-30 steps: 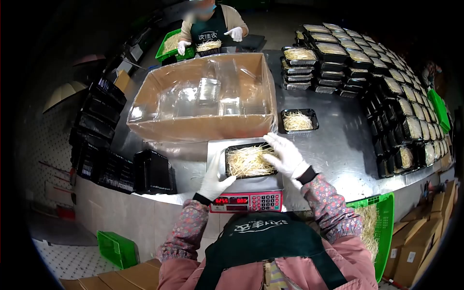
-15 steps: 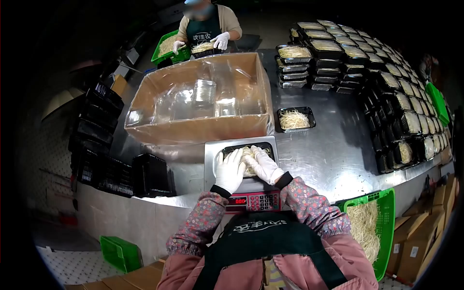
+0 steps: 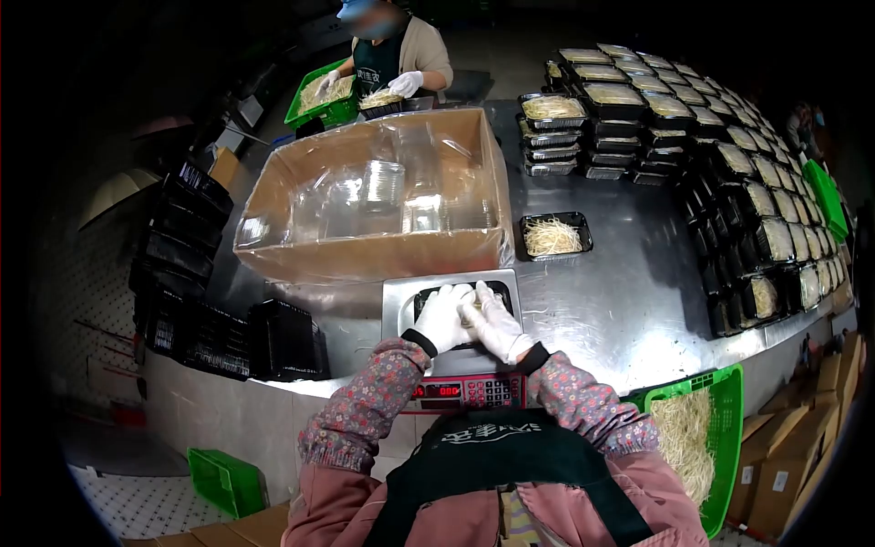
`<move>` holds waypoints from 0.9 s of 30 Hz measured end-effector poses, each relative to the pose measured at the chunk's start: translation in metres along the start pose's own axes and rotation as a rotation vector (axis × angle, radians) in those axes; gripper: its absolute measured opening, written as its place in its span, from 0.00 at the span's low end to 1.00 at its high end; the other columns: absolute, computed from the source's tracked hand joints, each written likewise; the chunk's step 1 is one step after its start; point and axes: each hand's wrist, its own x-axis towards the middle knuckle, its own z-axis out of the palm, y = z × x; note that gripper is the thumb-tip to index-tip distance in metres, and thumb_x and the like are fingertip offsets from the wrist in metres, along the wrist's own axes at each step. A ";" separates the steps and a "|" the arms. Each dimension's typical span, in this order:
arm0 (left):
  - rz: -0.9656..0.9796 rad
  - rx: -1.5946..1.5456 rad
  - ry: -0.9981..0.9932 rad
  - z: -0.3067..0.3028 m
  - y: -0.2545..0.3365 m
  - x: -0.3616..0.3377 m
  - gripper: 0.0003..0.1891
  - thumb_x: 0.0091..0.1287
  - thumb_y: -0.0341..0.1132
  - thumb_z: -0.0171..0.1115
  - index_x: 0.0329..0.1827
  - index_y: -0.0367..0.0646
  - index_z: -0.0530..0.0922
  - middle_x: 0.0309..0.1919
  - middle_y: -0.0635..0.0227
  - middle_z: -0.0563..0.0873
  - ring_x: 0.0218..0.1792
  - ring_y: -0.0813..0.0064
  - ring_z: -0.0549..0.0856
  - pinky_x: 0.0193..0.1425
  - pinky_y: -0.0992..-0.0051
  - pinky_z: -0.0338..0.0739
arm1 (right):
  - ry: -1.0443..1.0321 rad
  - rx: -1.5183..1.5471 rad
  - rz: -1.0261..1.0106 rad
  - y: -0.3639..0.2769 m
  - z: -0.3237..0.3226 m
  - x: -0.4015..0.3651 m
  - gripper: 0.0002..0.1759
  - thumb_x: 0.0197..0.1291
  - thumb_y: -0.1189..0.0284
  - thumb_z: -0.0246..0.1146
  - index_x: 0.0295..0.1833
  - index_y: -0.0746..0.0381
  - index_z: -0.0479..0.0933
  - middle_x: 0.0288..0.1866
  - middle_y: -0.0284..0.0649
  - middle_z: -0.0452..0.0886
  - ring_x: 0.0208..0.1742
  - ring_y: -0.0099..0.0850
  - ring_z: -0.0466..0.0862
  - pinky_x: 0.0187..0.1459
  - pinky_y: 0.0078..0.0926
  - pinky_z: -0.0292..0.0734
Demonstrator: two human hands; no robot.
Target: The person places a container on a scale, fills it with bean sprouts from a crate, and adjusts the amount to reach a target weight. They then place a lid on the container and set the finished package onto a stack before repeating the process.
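Note:
A black plastic tray (image 3: 422, 300) sits on the steel platform of a scale (image 3: 395, 314). My white-gloved left hand (image 3: 444, 319) lies over the tray's left part, fingers stretched toward its middle. From the other side my white-gloved right hand (image 3: 495, 329) rests flat on the contents, its fingertips close to the left hand's. Both hands press on pale bean sprouts, which are mostly hidden under the gloves. Below the platform is the scale's red panel (image 3: 469, 393) with lit digits. Another tray of bean sprouts (image 3: 553, 236) stands farther right on the metal table.
A large plastic-lined carton (image 3: 374, 255) holding clear lids stands beyond the scale. Empty black trays (image 3: 287, 339) are at left. Filled packs (image 3: 612, 95) are stacked at right. A green crate (image 3: 729, 438) of sprouts is near my right side. A co-worker (image 3: 392, 59) handles sprouts opposite.
My hands have drawn closer together over the tray and cover more of the sprouts. The co-worker's one hand has moved into the green crate of sprouts.

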 end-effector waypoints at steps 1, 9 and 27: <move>0.037 0.073 0.050 0.014 -0.008 0.006 0.23 0.53 0.46 0.66 0.49 0.43 0.78 0.49 0.63 0.78 0.51 0.59 0.77 0.52 0.62 0.75 | 0.001 -0.063 -0.029 -0.002 0.005 0.000 0.50 0.69 0.44 0.49 0.74 0.80 0.47 0.73 0.72 0.56 0.78 0.62 0.52 0.78 0.45 0.42; 0.005 -0.043 -0.008 -0.008 0.006 -0.005 0.40 0.53 0.57 0.69 0.63 0.40 0.72 0.53 0.54 0.78 0.55 0.52 0.76 0.60 0.55 0.70 | -0.081 -0.257 -0.240 -0.067 -0.082 0.008 0.43 0.65 0.46 0.57 0.68 0.76 0.65 0.56 0.63 0.79 0.60 0.50 0.80 0.61 0.37 0.75; -0.730 -0.729 0.672 -0.036 0.000 -0.170 0.19 0.75 0.33 0.53 0.65 0.34 0.73 0.59 0.56 0.81 0.61 0.68 0.79 0.67 0.71 0.71 | 0.133 -0.322 -0.178 0.021 -0.102 0.265 0.18 0.62 0.58 0.64 0.47 0.62 0.85 0.44 0.51 0.86 0.50 0.45 0.85 0.54 0.37 0.77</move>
